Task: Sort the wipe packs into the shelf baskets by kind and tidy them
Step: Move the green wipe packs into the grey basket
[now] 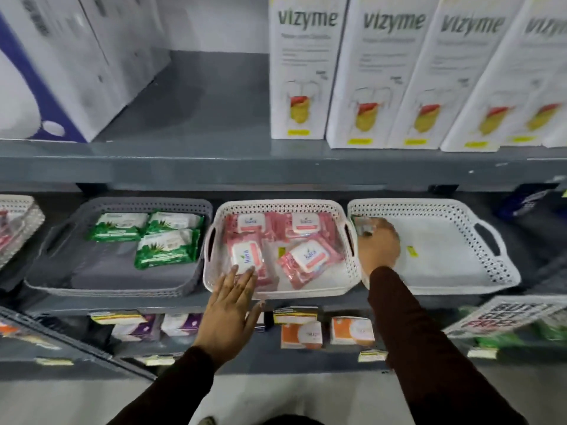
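Three baskets stand on the middle shelf. The grey basket [46,256] at left holds three green wipe packs [167,248]. The white middle basket [282,291] holds several pink wipe packs [310,259]. The white right basket [460,271] is almost bare. My left hand [230,314] lies flat with fingers spread, fingertips touching the front-left pink pack [245,256] at the middle basket's front rim. My right hand [379,246] is inside the right basket's left end, curled over a small pack with a green edge [362,228], mostly hidden under my fingers.
Tall white Vizyme boxes [300,72] stand on the shelf above, white and purple boxes [61,72] to their left. Below are orange packs [302,334] and purple packs [138,329] with price tags. A tilted white basket [506,314] sits low right, another white basket [18,222] far left.
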The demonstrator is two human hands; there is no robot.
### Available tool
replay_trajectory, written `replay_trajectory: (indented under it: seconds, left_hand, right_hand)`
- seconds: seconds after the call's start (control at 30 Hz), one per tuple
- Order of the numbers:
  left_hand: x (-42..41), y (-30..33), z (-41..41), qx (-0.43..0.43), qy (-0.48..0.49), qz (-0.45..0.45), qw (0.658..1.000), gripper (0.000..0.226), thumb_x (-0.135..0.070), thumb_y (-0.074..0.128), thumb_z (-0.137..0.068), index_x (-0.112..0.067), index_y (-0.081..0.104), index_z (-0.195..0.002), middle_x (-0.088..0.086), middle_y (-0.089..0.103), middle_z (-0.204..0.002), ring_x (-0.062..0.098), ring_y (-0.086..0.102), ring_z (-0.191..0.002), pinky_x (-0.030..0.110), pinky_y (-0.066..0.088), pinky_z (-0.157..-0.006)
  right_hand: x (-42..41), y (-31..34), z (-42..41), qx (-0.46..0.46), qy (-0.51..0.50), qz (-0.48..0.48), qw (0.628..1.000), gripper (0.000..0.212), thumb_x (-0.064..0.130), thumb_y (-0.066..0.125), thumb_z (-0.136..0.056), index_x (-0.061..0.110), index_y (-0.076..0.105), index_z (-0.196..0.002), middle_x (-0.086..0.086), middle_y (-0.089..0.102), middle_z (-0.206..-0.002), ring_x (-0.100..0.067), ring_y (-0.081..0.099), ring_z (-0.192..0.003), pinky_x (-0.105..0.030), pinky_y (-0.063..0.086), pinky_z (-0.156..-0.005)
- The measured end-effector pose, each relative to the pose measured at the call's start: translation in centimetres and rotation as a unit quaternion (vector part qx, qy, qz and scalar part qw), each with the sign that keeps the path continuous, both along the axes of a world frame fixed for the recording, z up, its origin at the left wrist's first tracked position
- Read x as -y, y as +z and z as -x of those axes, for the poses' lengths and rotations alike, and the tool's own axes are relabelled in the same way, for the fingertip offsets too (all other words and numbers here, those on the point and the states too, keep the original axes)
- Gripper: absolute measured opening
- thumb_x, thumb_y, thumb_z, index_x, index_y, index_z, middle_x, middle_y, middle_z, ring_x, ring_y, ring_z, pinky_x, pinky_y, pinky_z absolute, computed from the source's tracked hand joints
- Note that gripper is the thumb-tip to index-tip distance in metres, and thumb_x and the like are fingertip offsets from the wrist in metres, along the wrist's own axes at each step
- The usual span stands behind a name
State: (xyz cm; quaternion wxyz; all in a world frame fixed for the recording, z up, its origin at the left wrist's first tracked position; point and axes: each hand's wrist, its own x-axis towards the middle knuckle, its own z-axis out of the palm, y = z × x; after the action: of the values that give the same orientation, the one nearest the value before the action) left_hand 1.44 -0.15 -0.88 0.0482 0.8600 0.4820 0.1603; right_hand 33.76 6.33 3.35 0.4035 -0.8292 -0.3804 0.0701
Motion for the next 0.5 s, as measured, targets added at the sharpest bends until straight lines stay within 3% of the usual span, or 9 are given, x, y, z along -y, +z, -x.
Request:
replay_trajectory:
  seconds: [0.1, 0.17, 0.3, 0.4, 0.5]
  left_hand:
    - [0.1, 0.3, 1.5, -0.01, 0.018, -0.009, 1.0, 0.058, -0.045, 0.032, -0.1, -0.013, 0.037, -0.148, 0.003, 0.036, -0.155, 0.021, 0.018, -0.148, 0.044, 0.017, -0.119]
    - [-0.6, 0.8, 2.1, -0.009, 0.016, -0.004, 1.0, 0.058, -0.047, 0.027, -0.101, -0.014, 0.039, -0.147, 0.003, 0.04, -0.153, 0.023, 0.025, -0.145, 0.044, 0.019, -0.117]
    - [-0.7, 0.9, 2.7, -0.009, 0.043, 0.014, 0.999, 0.064, -0.053, 0.017, -0.101, -0.014, 0.035, -0.149, 0.003, 0.029, -0.157, 0.026, 0.02, -0.148, 0.046, 0.016, -0.118]
    - [-1.0, 1.0, 5.4, -0.011, 0.086, 0.006, 0.996, 0.065, -0.05, 0.02, -0.1, -0.013, 0.025, -0.153, 0.003, 0.019, -0.16, 0.023, 0.008, -0.15, 0.044, 0.008, -0.12]
    - [-1.5, 1.1, 9.2, -0.016, 0.126, 0.016, 0.992, 0.066, -0.052, 0.02, -0.1, -0.013, 0.024, -0.153, 0.005, 0.023, -0.159, 0.025, 0.014, -0.148, 0.04, 0.006, -0.12]
  right_hand:
    - [-1.1, -0.5, -1.5, -0.163, -0.045, 0.118, 0.979, 0.059, 0.019, 0.077, -0.077, 0.001, 0.049, -0.126, -0.025, 0.059, -0.127, -0.043, 0.057, -0.116, -0.044, 0.048, -0.094]
    - [-1.3, -0.5, -2.0, -0.257, -0.057, 0.107, 0.959, 0.075, 0.023, 0.088, -0.067, -0.003, 0.048, -0.125, -0.023, 0.063, -0.123, -0.039, 0.062, -0.11, -0.041, 0.051, -0.092]
    - [-0.3, -0.8, -4.2, -0.383, -0.099, 0.051, 0.917, 0.057, 0.022, 0.091, -0.061, -0.003, 0.067, -0.106, -0.011, 0.067, -0.095, -0.025, 0.064, -0.081, -0.03, 0.053, -0.076]
    - [-0.1, -0.4, -4.1, -0.354, -0.132, -0.045, 0.925, 0.056, 0.03, 0.089, -0.052, 0.0, 0.073, -0.097, -0.011, 0.074, -0.09, -0.027, 0.068, -0.073, -0.04, 0.061, -0.07]
    - [0.0, 1.5, -0.8, -0.434, -0.096, -0.244, 0.862, 0.033, 0.012, 0.087, -0.064, 0.008, 0.068, -0.09, -0.013, 0.074, -0.094, -0.027, 0.07, -0.08, -0.039, 0.059, -0.069]
